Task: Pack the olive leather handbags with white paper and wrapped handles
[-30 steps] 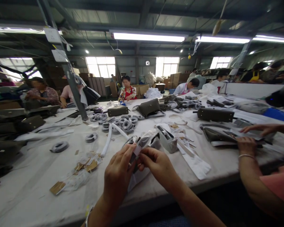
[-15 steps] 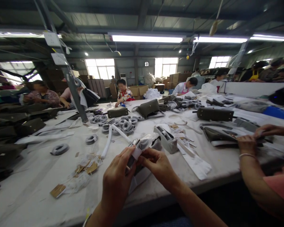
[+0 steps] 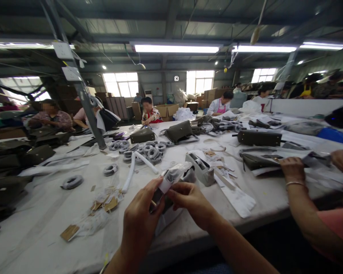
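Note:
Near the table's front edge is a dark bag [image 3: 185, 173], partly covered in clear plastic, with a white strip [image 3: 165, 185] across it. My left hand [image 3: 141, 209] is closed round the bag's left side, thumb and fingers by the strip. My right hand [image 3: 190, 196] is closed in a pinch at the strip's lower end; what its fingertips grip is hidden. Just beyond the bag stands a grey holder [image 3: 207, 175] that looks like a tape dispenser. Tags with brown card [image 3: 111, 203] lie to the left.
Rolled grey straps [image 3: 153, 152] lie in a pile ahead, near a bent white tube [image 3: 128, 177]. White paper strips [image 3: 237, 198] are to the right. A co-worker's hand [image 3: 293, 169] rests on another dark bag [image 3: 255, 161]. A metal post [image 3: 88, 106] rises at left.
My hands and the bag are almost unmoved. The co-worker's far hand has drawn away to the right, and their near hand has shifted slightly left along their bag.

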A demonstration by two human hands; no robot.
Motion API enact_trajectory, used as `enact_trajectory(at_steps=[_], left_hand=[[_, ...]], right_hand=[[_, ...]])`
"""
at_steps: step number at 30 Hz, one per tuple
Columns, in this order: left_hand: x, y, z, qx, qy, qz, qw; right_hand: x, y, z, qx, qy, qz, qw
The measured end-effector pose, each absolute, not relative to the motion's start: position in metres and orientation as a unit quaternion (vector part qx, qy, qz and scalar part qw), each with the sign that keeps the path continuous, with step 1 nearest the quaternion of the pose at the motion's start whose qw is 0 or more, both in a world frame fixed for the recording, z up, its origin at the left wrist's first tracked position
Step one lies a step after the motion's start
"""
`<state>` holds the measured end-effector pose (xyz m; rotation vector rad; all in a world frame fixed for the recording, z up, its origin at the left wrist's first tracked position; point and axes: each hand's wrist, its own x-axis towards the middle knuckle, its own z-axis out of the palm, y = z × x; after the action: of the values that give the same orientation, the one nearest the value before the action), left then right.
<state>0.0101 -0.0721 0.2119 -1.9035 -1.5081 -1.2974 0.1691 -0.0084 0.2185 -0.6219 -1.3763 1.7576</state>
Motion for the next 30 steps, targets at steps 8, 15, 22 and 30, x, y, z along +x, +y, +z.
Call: enact_trajectory(at_steps=[8,15,22,30], left_hand=[[0.010,-0.070,0.210,-0.671,-0.546,-0.460,0.201],[0.012,-0.072,0.210,-0.665,-0.553,-0.464,0.192],[0.019,-0.074,0.210,-0.672,-0.540,-0.470,0.190],[0.017,-0.075,0.214,-0.669,-0.559,-0.458,0.172]], right_hand=[[0.165,-0.009,0.210,-0.230,-0.611,0.601,0.462],[0.160,-0.015,0.207,-0.258,-0.601,0.574,0.492],[0.156,-0.017,0.201,-0.218,-0.512,0.653,0.514],[0.141,-0.015,0.199,-0.235,-0.505,0.632,0.538]])
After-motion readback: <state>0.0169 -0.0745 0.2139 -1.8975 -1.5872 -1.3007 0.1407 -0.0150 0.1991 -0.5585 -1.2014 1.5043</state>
